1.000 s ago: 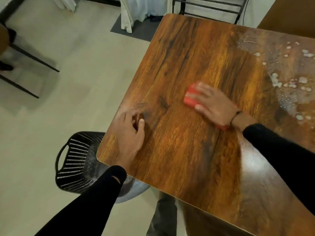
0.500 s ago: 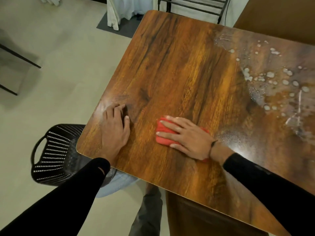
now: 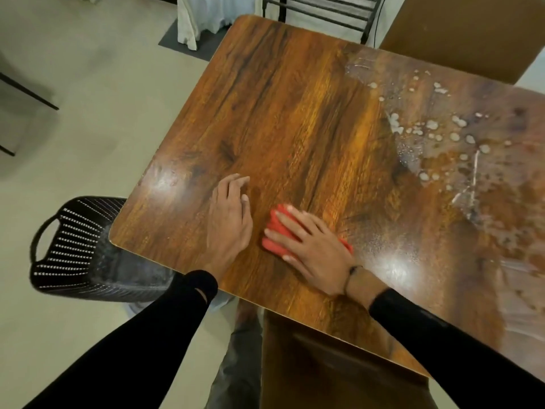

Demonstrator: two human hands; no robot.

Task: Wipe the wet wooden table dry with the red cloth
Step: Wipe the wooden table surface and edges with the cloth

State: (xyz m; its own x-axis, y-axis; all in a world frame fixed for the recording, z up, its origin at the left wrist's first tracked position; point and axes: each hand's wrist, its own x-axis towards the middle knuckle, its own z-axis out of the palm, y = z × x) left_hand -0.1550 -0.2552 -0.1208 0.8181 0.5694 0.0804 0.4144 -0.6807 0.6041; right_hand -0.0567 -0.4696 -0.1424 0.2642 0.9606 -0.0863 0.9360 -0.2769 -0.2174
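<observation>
Wooden table point(image 3: 295, 113), one, square top with rounded corners and dark brown grain, fills most of the head view. Its right part carries many white water droplets point(image 3: 442, 134) and streaks; the left and near parts show bare grain with two bright light reflections.

Pale floor point(image 3: 88, 98) surrounds the table on the left. One large brown cardboard panel point(image 3: 472, 31) stands past the far right corner. One black metal rack point(image 3: 321, 10) stands beyond the far edge, with white hanging fabric point(image 3: 200, 16) and one grey mat point(image 3: 191, 45) to its left.

One black perforated plastic basket point(image 3: 76, 246) with a loop handle sits on the floor, partly under the near left corner of the table. Its contents cannot be told.

Two arms in black long sleeves point(image 3: 132, 343) enter from the bottom edge.

Left hand point(image 3: 230, 222): laid palm down on the table top, fingers slightly bent, holding nothing.

Right hand point(image 3: 312, 246): laid flat, fingers straight and spread, pressing down on the cloth. One dark band point(image 3: 352, 276) circles this wrist.

Red folded cloth point(image 3: 274, 228), one, lies on the table near the front edge, just right of the left hand and apart from the droplets. Most of it is hidden beneath the right hand.

No legible writing or labels are visible
</observation>
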